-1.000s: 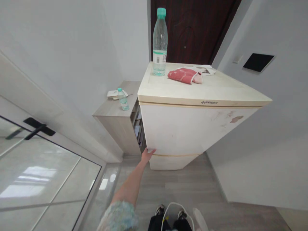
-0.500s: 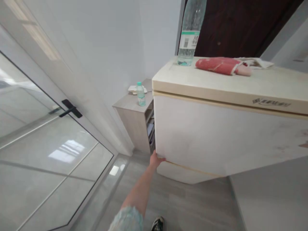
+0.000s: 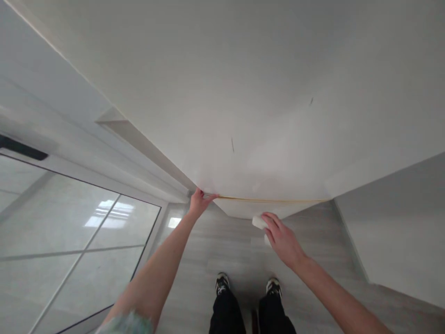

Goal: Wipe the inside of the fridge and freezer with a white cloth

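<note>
1. The fridge door [image 3: 243,93] is plain off-white, with two small dark flecks.
2. A thin yellowish strip [image 3: 274,200] runs along its lower edge.
3. The pad [image 3: 259,222] is white.
4. The floor [image 3: 225,246] is grey, with a wood-grain plank pattern.
5. The trousers [image 3: 225,315] are black; the shoes [image 3: 221,281] are black with white marks.
6. The sleeve [image 3: 128,324] is a mottled pale blue-green.
7. The door handle [image 3: 21,147] is black.

We stand on a grey, wood-look plank floor [image 3: 313,260], its boards running across our view. Our two black-and-white shoes [image 3: 221,281] rest on it side by side, a little apart. Just ahead of them the white fridge [image 3: 243,116] stands on the same planks, with its base close to our toes. To our left the planks meet glossy pale tiles [image 3: 69,232] that reflect the light.
</note>
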Tool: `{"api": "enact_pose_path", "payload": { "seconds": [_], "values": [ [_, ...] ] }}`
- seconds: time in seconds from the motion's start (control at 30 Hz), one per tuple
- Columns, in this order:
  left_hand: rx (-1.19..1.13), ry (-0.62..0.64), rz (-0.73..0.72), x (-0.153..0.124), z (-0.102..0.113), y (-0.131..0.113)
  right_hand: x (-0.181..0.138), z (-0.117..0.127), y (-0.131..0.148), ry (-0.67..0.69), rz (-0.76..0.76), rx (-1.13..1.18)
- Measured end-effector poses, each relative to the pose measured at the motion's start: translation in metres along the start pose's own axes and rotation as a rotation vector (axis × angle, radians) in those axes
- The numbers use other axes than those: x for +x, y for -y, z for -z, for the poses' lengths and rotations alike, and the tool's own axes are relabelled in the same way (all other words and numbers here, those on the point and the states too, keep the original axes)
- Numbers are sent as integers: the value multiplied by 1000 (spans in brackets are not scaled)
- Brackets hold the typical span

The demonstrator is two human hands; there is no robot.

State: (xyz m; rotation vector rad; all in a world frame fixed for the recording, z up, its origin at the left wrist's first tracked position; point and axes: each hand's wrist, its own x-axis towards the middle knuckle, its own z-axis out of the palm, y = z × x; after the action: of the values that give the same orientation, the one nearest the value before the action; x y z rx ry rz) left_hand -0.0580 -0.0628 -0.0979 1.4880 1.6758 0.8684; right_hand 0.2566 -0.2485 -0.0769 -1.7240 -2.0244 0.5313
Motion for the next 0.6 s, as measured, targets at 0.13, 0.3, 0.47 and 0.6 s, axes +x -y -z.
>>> {"api": "enact_pose_path", "payload": {
  "seconds": [0.13,0.3,0.47,0.6],
  "values": [
    [-79,-24,-111,8,1,17,47,-48,-13,-192,60,-78],
    [-38,-201,-234,16,-7,32,65,-86,-42,-419,291,-171],
    [71,-492,-488,24,-20,43,80,-105,-59,-587,468,-172],
    [188,-650,-598,39,-20,54,90,-118,-66,-681,523,-212]
  ]
}}
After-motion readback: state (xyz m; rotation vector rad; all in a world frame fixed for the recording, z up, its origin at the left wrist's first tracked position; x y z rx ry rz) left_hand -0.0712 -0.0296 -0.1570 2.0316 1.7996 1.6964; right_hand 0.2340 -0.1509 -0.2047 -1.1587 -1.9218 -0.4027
